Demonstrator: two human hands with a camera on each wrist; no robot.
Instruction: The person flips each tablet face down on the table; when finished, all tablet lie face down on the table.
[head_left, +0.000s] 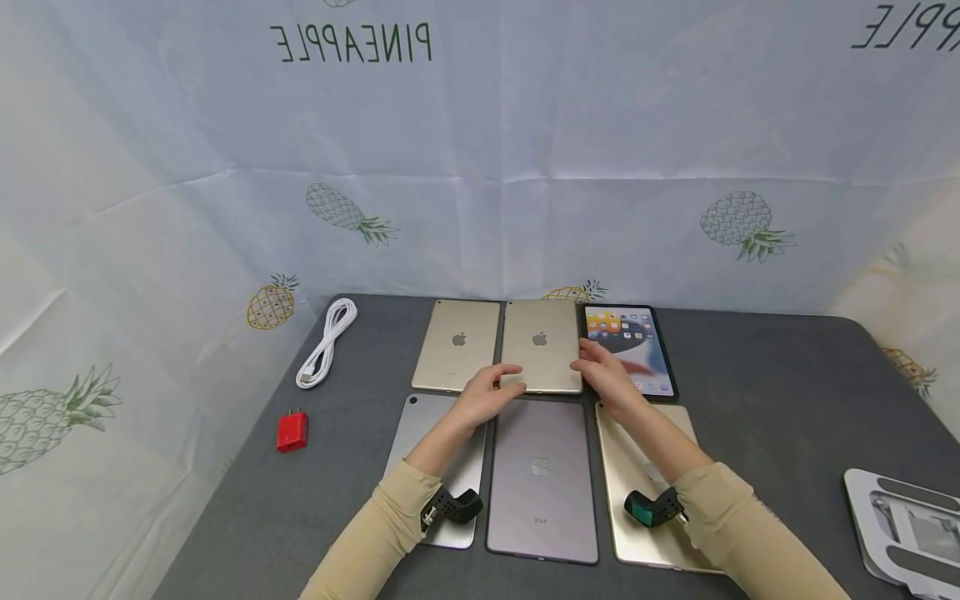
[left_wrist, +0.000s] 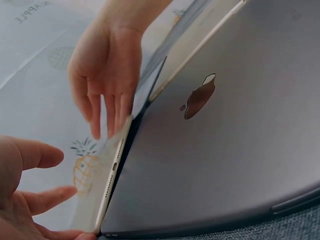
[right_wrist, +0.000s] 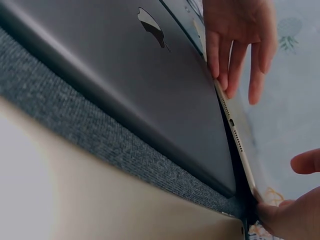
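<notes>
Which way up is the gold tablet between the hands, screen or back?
Back up: the gold tablet shows its logo and lies flat on the table, left hand and right hand at its near edge.

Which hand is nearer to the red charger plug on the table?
Left. The left hand rests on the middle gold tablet, with the red plug off to its left. The right hand is on that tablet's far side, farther from the plug.
</notes>
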